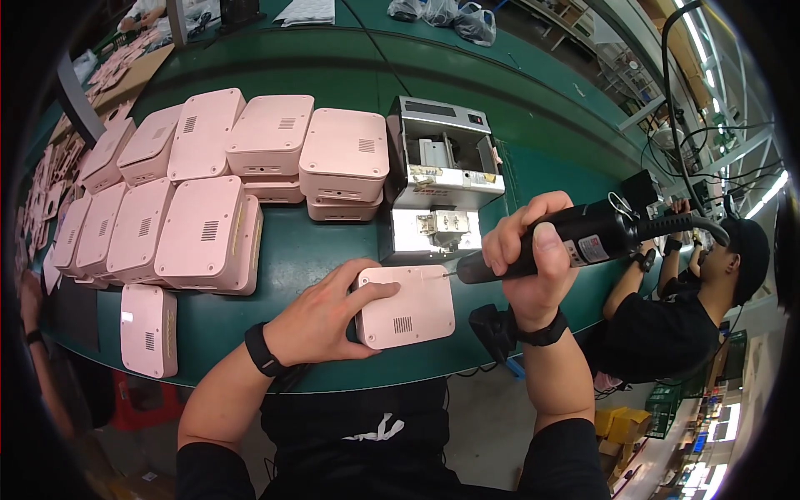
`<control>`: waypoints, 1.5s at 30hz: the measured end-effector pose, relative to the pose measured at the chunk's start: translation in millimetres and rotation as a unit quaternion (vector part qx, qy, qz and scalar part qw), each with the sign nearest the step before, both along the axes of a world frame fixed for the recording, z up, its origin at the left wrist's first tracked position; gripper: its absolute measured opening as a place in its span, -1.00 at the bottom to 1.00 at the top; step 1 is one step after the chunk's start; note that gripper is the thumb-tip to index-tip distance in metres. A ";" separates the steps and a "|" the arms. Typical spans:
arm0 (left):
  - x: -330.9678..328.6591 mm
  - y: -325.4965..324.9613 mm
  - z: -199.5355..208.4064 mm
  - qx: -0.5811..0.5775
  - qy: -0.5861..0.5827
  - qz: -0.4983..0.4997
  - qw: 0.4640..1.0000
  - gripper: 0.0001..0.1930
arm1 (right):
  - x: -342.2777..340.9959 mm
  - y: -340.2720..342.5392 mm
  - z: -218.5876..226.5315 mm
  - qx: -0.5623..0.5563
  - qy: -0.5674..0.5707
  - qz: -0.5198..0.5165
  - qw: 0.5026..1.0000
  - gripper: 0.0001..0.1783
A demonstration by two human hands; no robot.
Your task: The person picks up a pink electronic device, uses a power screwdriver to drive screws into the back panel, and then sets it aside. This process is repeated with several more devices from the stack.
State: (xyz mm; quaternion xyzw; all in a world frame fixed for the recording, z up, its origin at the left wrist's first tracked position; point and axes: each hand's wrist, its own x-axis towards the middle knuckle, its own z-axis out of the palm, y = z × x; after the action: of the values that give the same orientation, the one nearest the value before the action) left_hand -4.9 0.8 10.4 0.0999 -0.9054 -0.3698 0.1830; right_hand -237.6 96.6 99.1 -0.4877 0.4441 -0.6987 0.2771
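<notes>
A pink plastic box (pixel 429 312) with rounded corners, a slotted vent and corner screw holes lies on the green bench in front of me. My left hand (pixel 325 312) grips its left side, with the index finger over the top and the thumb at the near edge. My right hand (pixel 533 258) is closed around a black corded electric screwdriver (pixel 596 236), held nearly level. The screwdriver's bit points left and its tip is at the box's far right corner; whether it sits in the hole there, I cannot tell.
Stacked pink boxes (pixel 200 225) fill the left of the bench (pixel 308 250), one standing apart near the front edge (pixel 143 333). A grey screw feeder (pixel 433 190) stands beyond my box. Plastic bags (pixel 475 25) lie at the back. A person in black (pixel 675 325) works at right.
</notes>
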 end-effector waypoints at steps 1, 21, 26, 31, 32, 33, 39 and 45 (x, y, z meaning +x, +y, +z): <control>0.6 0.2 0.6 0.001 -0.003 0.001 1.000 -0.17 | -0.5 -0.5 -0.1 -0.001 0.000 0.001 1.000 -0.72; 1.9 0.5 -0.8 0.009 -0.010 0.000 1.000 -0.18 | 6.4 -21.7 33.7 0.003 0.022 -0.030 0.999 -0.71; 2.2 -1.5 -1.7 0.004 -0.004 0.001 1.000 -0.17 | 23.2 -14.1 29.5 -0.022 -0.005 0.030 0.999 -0.72; 3.4 1.2 -4.2 0.016 -0.009 0.001 1.000 -0.17 | 31.7 -16.8 19.1 -0.017 -0.017 0.025 0.999 -0.72; 2.6 1.0 -3.9 0.015 -0.008 0.000 1.000 -0.16 | 31.8 -17.2 16.0 -0.008 -0.025 0.019 0.999 -0.72; 1.6 0.6 -3.7 0.014 -0.007 -0.002 1.000 -0.16 | 31.3 -18.5 13.8 -0.006 -0.026 0.019 0.999 -0.72; 1.5 -0.4 -3.8 0.003 0.003 0.001 1.000 -0.13 | 32.1 -26.5 6.7 -0.003 -0.024 0.047 0.999 -0.69; -0.3 -1.1 -4.0 0.007 -0.005 -0.001 1.000 -0.14 | 30.5 -23.8 4.1 -0.016 -0.005 0.060 0.998 -0.70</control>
State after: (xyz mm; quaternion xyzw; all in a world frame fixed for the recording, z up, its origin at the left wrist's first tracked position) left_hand -5.2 -0.3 6.4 0.1017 -0.9037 -0.3760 0.1776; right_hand -207.0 72.8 103.2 -0.5139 0.4017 -0.6904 0.3128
